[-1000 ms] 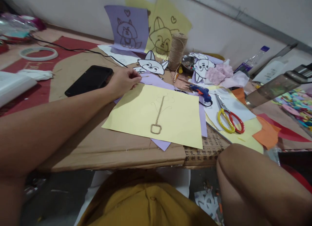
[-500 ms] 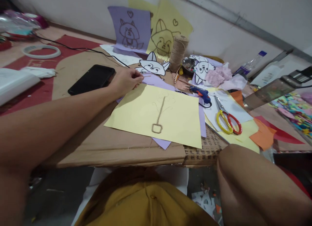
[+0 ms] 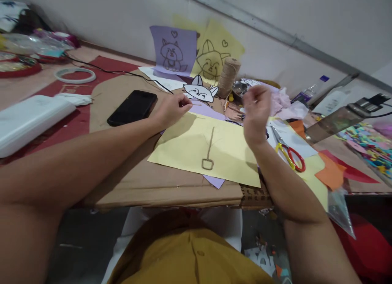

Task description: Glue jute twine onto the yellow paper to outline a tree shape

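Note:
My left hand [image 3: 175,109] is closed in a pinch over the upper left part of the yellow sheet [image 3: 180,147], with a short thin strand, likely twine, at its fingertips. On that sheet a brown twine line runs down to a small twine square [image 3: 207,164], among faint pencil curves. Raised over the sheet's right side, my right hand [image 3: 257,112] is blurred by motion, and its fingers and anything in them cannot be made out. A purple sheet [image 3: 206,108] lies partly under the yellow one. The twine spool [image 3: 229,74] stands behind.
A black phone [image 3: 132,107] lies left of my left hand. Scissors [image 3: 289,153] lie right of my right forearm. Fox cutout [image 3: 200,91], purple fox picture [image 3: 174,51] and yellow fox picture [image 3: 211,57] are at the back. A bottle [image 3: 337,122] leans at right, a tape roll [image 3: 75,75] lies left.
My right hand has come up over the right of the yellow sheet, hiding the glue gun. My left hand stays pinched near the sheet's upper left. The view has shifted.

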{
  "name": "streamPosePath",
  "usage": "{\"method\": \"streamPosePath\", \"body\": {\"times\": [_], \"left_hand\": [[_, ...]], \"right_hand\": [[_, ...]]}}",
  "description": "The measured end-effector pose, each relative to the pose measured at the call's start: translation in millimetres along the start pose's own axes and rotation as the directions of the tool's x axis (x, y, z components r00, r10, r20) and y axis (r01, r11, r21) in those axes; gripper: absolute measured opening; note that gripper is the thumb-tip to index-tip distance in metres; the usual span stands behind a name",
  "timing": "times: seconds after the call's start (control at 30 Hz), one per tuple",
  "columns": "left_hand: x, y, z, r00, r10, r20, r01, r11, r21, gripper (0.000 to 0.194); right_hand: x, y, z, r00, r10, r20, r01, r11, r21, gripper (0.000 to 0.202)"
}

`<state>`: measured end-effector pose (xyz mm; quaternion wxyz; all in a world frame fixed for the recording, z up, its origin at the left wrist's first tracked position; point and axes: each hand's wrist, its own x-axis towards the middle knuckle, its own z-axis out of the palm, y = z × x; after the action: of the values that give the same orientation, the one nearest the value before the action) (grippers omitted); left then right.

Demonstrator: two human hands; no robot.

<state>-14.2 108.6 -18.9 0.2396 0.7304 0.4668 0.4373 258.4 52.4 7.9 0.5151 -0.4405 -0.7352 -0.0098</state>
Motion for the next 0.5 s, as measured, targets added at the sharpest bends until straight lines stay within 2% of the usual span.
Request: {"method": "streamPosePath", "body": {"times": [0.07, 0.17, 0.27, 0.5], "left_hand": [[-3, 9, -1.3, 0.998, 0.065, 0.018, -0.065, 0.997, 0.028, 0.005], [-10, 26, -2.3, 0.994, 0.091, 0.056, -0.092, 0.996, 0.015, 0.007], [-17, 42, -0.9, 0.989, 0.118, 0.093, -0.118, 0.993, -0.007, 0.008], [-31, 58, 9.2, 0.975, 0.177, 0.137, -0.175, 0.984, -0.026, 0.007]], "right_hand": [[-11, 8, 16, 1.0, 0.019, -0.004, -0.019, 1.0, 0.001, 0.058], [-21, 14, 27, 0.996, -0.031, 0.082, 0.033, 0.999, -0.019, 0.064], [-21, 9, 26, 0.986, -0.109, 0.128, 0.117, 0.992, -0.049, 0.063], [-18, -14, 16, 0.98, -0.186, 0.07, 0.19, 0.98, -0.062, 0.047]]}}
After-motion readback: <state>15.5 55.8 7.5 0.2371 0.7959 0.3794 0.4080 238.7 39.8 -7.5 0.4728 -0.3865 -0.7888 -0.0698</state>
